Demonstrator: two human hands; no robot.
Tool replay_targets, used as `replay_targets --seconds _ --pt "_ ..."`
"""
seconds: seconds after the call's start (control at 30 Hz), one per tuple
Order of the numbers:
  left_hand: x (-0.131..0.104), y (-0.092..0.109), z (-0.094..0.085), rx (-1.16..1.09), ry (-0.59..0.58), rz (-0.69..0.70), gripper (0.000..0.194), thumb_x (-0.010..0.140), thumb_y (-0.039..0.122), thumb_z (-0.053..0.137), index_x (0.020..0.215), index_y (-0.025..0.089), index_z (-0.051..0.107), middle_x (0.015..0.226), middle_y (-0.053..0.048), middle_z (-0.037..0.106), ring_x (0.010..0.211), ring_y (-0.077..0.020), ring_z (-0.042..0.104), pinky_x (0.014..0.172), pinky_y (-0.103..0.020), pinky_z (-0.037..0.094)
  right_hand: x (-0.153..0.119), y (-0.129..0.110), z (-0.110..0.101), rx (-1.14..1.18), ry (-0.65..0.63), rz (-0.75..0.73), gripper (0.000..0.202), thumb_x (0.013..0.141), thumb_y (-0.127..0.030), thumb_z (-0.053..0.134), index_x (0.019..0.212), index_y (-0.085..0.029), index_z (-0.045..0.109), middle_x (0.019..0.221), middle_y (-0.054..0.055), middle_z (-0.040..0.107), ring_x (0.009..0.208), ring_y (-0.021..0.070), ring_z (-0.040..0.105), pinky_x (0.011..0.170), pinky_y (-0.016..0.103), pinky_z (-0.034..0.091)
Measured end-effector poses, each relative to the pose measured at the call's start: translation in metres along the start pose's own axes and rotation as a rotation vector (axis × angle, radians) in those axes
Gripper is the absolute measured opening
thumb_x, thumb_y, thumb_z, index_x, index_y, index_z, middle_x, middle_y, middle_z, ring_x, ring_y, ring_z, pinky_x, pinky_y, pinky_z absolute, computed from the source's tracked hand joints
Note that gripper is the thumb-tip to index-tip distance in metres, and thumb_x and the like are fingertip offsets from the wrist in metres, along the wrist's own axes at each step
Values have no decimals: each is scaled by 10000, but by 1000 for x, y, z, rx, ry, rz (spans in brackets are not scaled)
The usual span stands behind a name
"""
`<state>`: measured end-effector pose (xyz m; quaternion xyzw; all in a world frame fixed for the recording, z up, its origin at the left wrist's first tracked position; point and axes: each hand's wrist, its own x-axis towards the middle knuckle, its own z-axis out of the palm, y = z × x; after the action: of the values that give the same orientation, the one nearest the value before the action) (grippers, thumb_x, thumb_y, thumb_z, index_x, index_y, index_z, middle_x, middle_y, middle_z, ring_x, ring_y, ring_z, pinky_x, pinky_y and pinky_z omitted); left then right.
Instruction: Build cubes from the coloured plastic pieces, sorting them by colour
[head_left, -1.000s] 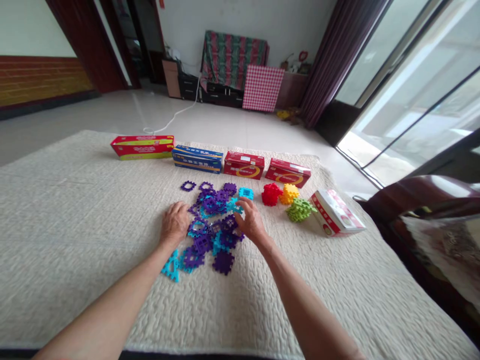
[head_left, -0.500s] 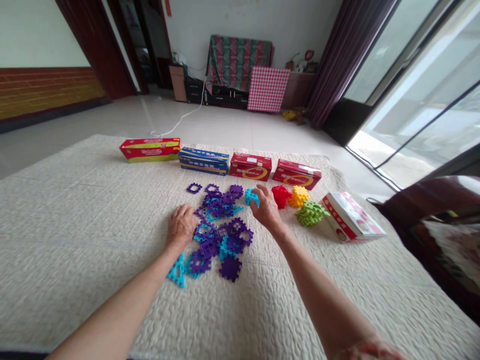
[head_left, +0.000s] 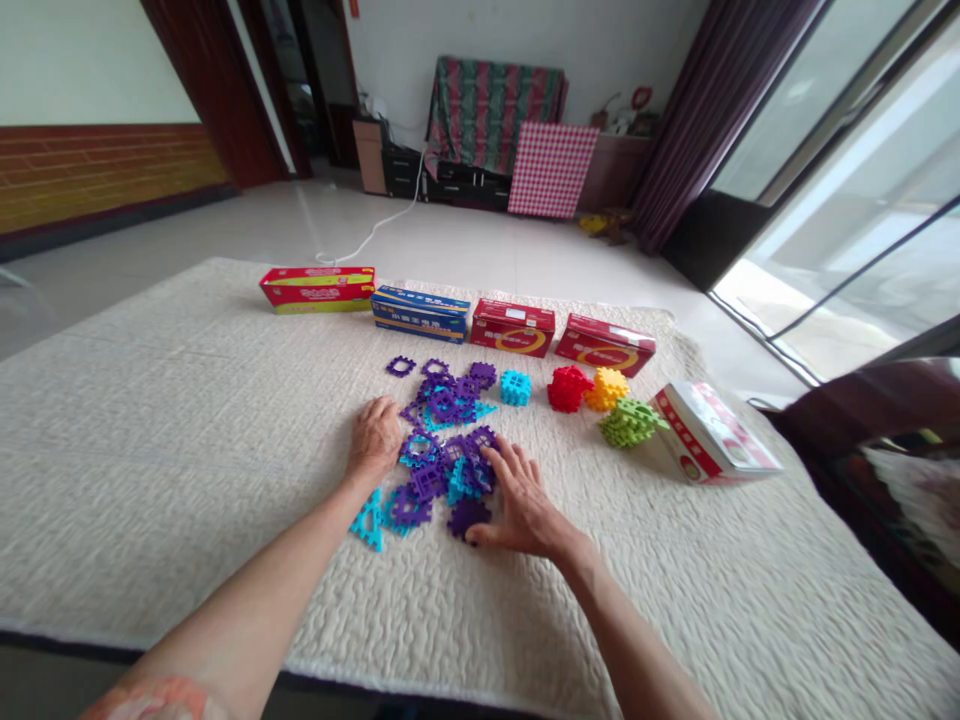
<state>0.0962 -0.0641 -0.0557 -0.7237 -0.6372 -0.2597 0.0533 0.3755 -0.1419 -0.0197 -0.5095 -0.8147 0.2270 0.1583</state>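
Observation:
A loose pile of purple square pieces [head_left: 428, 481] and turquoise triangular pieces [head_left: 370, 522], all with notched edges, lies between my hands. Along the pile's left edge rests my left hand [head_left: 377, 437], lightly bent fingers on the quilt, with no piece seen in it. My right hand [head_left: 523, 500] is spread open over the pile's right side. Its thumb is by a solid purple square [head_left: 469, 518], and its fingertips reach the pieces above. Beyond it stand a turquoise stack [head_left: 515, 387], a red stack [head_left: 568, 387], a yellow stack [head_left: 607, 388] and a green stack [head_left: 628, 422].
A quilted beige cover [head_left: 247, 450] lies under everything. Across its far side stand a red-green box [head_left: 319, 290], a blue box [head_left: 421, 314] and two red boxes [head_left: 514, 328]. A white-red box [head_left: 715, 435] sits at the right, near a wooden armrest [head_left: 870, 390].
My right hand has left the turquoise stack and come back toward me, over the pile's right side, fingers spreading. My left hand stays beside the pile. The view has shifted slightly.

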Motion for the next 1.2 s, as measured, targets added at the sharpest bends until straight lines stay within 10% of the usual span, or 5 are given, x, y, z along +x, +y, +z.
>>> replay_targets --seconds 0.4,0.63,0.9,1.2 --pt "0 -15 13 -194 180 -72 415 800 77 347 1107 137 620 1083 -115 659 1066 -224 597 990 -379 466 36 -25 23 33 135 -142 831 718 -513 704 1408 -175 388 1499 181 318 1385 375 255 1086 597 279" --pt "2 -14 12 -135 101 -44 384 816 104 349 1050 131 653 1070 -131 654 1071 -237 589 1000 -405 463 78 1 5 179 485 -17 311 857 -224 491 1147 -159 580 1146 143 609 1063 242 593 958 408 463" --pt "3 -7 4 -115 54 -72 375 816 91 356 1008 135 675 1068 -121 644 1058 -220 594 996 -363 465 66 -22 -4 148 328 -115 246 802 -191 552 1022 -212 661 957 66 654 871 191 622 833 339 508" --pt "1 -5 4 -126 45 -94 369 831 99 365 1028 119 676 1101 -141 633 1090 -242 578 991 -398 465 46 -44 8 -85 133 -184 369 832 -140 517 1191 -190 586 1300 122 551 1164 244 531 994 397 438"
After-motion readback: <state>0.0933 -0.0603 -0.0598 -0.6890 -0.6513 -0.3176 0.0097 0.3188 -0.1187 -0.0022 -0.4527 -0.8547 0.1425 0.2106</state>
